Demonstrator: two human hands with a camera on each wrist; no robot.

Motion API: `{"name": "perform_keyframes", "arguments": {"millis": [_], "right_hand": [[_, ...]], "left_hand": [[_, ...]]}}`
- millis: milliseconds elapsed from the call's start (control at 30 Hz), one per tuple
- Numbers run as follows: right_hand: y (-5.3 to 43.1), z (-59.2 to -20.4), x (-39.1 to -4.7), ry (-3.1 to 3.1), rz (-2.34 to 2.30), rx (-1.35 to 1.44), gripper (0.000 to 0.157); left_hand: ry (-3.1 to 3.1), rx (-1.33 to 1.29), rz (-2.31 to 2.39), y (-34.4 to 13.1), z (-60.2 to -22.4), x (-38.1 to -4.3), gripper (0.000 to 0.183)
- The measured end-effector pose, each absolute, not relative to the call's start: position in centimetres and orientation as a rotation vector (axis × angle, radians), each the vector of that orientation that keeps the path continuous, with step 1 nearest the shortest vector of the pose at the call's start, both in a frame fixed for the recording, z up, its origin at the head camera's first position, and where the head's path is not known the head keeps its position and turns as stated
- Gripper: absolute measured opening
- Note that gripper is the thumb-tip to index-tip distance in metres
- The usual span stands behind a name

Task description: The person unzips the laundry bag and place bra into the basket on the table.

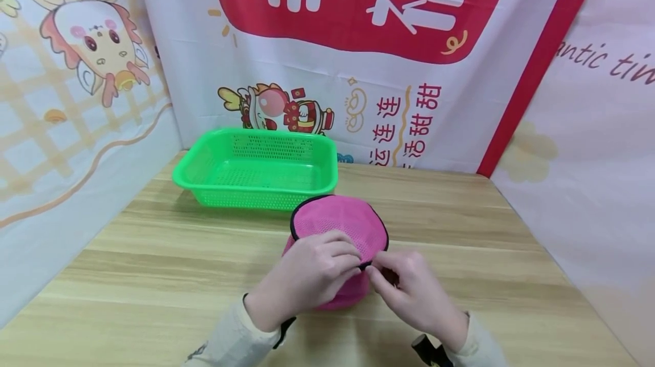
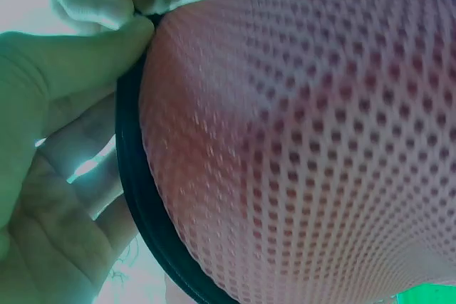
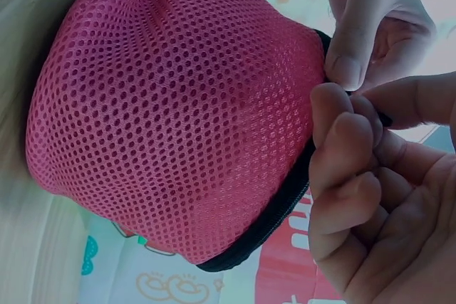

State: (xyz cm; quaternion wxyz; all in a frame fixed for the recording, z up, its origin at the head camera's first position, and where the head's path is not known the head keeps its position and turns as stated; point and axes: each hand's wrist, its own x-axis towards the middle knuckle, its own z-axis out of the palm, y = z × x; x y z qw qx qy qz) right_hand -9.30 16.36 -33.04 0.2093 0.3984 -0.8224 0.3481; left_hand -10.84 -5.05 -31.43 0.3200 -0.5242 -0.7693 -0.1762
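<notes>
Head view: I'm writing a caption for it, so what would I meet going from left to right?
Cartoon-printed side backdrop → green basket → pink mesh pouch → right hand → side backdrop with brown lettering.

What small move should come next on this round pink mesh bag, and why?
Probably the right hand should draw the small dark piece along the black edging of the bag while the left hand steadies it: both hands pinch at that edging, close together, and the piece shows between the right fingers.
</notes>
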Motion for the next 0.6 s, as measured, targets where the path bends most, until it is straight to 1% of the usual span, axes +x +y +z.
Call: {"name": "perform_keyframes", "arguments": {"millis": [233,600], "right_hand": [[16.14,-33.66,-9.0,-2.278,0.891,1.068,0.033],[16.03,-33.32,-9.26,-2.281,0.914,1.046,0.028]], "left_hand": [[-2.017,-1.354,-0.423,-4.64,-31.98,-10.44,0.007],[-2.013,-1.326,-0.44,-4.7,-31.69,-10.66,0.006]]}}
